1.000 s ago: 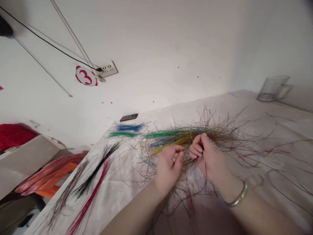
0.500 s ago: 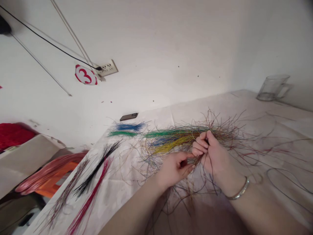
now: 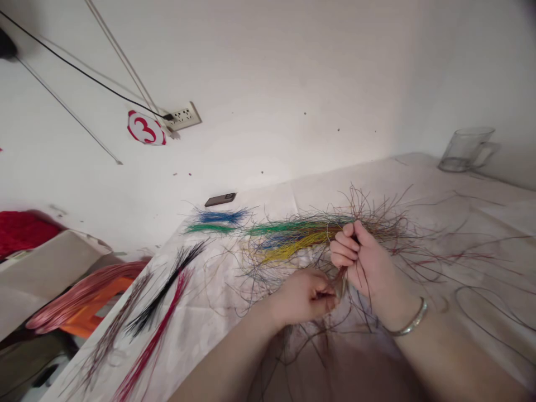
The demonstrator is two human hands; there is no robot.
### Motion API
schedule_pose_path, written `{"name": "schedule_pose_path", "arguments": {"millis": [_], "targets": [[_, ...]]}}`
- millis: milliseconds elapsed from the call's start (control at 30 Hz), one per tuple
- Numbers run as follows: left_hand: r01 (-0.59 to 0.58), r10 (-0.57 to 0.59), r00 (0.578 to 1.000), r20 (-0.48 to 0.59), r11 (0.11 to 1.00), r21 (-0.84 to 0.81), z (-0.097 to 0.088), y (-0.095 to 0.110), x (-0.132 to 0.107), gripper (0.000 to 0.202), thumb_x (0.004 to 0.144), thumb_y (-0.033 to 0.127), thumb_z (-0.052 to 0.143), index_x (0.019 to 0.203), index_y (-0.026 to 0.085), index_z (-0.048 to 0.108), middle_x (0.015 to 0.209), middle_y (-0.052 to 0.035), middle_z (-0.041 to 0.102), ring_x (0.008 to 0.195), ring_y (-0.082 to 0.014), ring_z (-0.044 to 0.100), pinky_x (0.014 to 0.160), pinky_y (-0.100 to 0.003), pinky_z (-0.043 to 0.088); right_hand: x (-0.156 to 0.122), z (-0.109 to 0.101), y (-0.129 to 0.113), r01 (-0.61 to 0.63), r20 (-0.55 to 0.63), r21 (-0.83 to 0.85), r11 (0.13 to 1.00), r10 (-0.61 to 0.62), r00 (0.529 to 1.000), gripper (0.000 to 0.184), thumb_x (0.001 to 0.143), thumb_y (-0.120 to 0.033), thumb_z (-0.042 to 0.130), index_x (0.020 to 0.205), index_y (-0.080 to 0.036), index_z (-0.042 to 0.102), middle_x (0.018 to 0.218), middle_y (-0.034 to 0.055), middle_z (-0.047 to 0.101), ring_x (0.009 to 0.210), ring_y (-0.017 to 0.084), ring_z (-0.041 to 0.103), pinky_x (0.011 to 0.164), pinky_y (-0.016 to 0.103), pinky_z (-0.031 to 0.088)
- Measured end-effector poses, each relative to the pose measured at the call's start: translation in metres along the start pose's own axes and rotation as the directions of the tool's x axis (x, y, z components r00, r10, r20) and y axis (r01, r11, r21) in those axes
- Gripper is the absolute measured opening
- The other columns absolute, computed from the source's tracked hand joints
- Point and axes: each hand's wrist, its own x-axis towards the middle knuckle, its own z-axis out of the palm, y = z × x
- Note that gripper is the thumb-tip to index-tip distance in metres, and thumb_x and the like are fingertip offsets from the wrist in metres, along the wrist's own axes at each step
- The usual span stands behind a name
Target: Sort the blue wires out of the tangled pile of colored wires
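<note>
My right hand [image 3: 355, 254], with a bracelet on the wrist, is closed around a bundle of thin wires [image 3: 355, 204] whose loose ends fan out above the fist. Just below and to the left, my left hand [image 3: 307, 296] pinches brownish wires [image 3: 341, 276] that run down out of the right fist. Behind the hands lies a tangled pile of coloured wires, with yellow wires [image 3: 288, 247] and green wires [image 3: 272, 229] showing at its left. More loose strands hang beneath both hands.
Blue wires [image 3: 221, 215], black wires [image 3: 167, 290] and red wires [image 3: 154, 340] lie in separate bundles at the left. A phone [image 3: 220, 199] rests near the wall. A glass mug [image 3: 464, 149] stands at the back right. Pink wire [image 3: 92, 290] lies over an orange stool beside the table.
My left hand has moved slightly down, away from the right fist, drawing the wires between them downward. The right hand stays almost in place, still gripping its bundle.
</note>
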Motion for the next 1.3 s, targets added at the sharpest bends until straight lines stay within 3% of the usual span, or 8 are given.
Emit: {"name": "schedule_pose_path", "arguments": {"millis": [267,467,633,867,1033,1167,1233,1300], "targets": [[0.236,-0.220,0.945,-0.242,0.971,0.040,-0.019,-0.017,-0.006,0.035,0.091,0.036,0.042,0.066,0.020,0.060,0.065,-0.0008,0.057,0.064,-0.0148,0.053,0.062,-0.025,0.037,0.006,-0.010,-0.010,0.031,0.003,0.100,0.994,-0.032,0.999,0.026,0.091,-0.031,0.047,0.067,-0.019,0.045,0.054,-0.0082,0.020,0.041,0.007,0.020,0.035,0.015,0.022],[0.311,-0.396,0.775,-0.492,0.917,-0.249,-0.027,-0.030,-0.006,0.041,0.093,0.043,0.033,0.070,0.019,0.056,0.061,0.0000,0.052,0.059,-0.0139,0.048,0.058,-0.026,0.037,0.004,-0.009,-0.012,-0.005,0.039,0.126,0.992,0.000,0.999,0.026,0.091,-0.030,0.047,0.068,-0.019,0.044,0.053,-0.0082,0.022,0.040,0.006,0.024,0.035,0.015,0.024],[0.113,-0.586,0.610,-0.533,0.731,-0.673,-0.026,-0.028,-0.002,0.037,0.086,0.047,0.046,0.069,0.016,0.058,0.055,0.0005,0.050,0.051,-0.0111,0.043,0.049,-0.023,0.033,0.000,-0.007,-0.013,-0.060,0.108,0.167,0.984,0.042,0.993,0.031,0.095,-0.029,0.038,0.067,-0.018,0.045,0.052,-0.0081,0.022,0.039,0.005,0.026,0.035,0.016,0.023],[-0.127,-0.721,0.366,-0.588,0.587,-0.799,-0.036,-0.031,-0.002,0.034,0.082,0.048,0.046,0.078,0.016,0.058,0.060,0.0017,0.050,0.052,-0.0096,0.046,0.048,-0.021,0.033,0.001,-0.008,-0.012,-0.064,0.091,0.171,0.983,0.049,0.995,0.032,0.096,-0.029,0.036,0.068,-0.017,0.045,0.052,-0.0080,0.022,0.040,0.005,0.026,0.035,0.016,0.023],[-0.063,-0.743,0.297,-0.599,0.611,-0.789,-0.032,-0.036,0.001,0.029,0.076,0.038,0.060,0.096,0.018,0.056,0.076,0.0003,0.056,0.059,-0.0087,0.050,0.052,-0.020,0.036,0.000,-0.006,-0.008,-0.068,0.087,0.149,0.986,0.055,0.995,0.031,0.095,-0.030,0.039,0.068,-0.017,0.046,0.053,-0.0078,0.022,0.041,0.005,0.025,0.036,0.016,0.022],[0.157,-0.582,0.173,-0.794,0.812,-0.562,-0.025,-0.041,-0.002,0.056,0.077,0.036,0.064,0.128,0.022,0.042,0.123,-0.0100,0.049,0.104,-0.0173,0.054,0.080,-0.028,0.044,-0.001,-0.004,-0.007,-0.068,0.128,0.133,0.989,0.050,0.990,0.032,0.095,-0.031,0.040,0.067,-0.017,0.046,0.054,-0.0079,0.019,0.042,0.005,0.022,0.037,0.016,0.020],[0.247,-0.425,0.199,-0.883,0.894,-0.374,-0.024,-0.037,-0.006,0.063,0.079,0.037,0.063,0.135,0.024,0.036,0.137,-0.0120,0.039,0.120,-0.0220,0.044,0.091,-0.033,0.041,-0.003,-0.002,-0.007,-0.078,0.170,0.118,0.990,0.058,0.984,0.032,0.095,-0.032,0.041,0.067,-0.017,0.046,0.054,-0.0080,0.017,0.042,0.005,0.020,0.037,0.016,0.018],[0.229,-0.295,0.331,-0.897,0.947,-0.227,-0.024,-0.028,-0.009,0.051,0.083,0.035,0.059,0.130,0.024,0.043,0.136,-0.0107,0.043,0.123,-0.0235,0.042,0.095,-0.037,0.039,-0.005,0.000,-0.007,-0.096,0.213,0.097,0.991,0.074,0.974,0.032,0.094,-0.032,0.042,0.066,-0.017,0.046,0.054,-0.0080,0.016,0.043,0.006,0.018,0.038,0.016,0.016]]}}
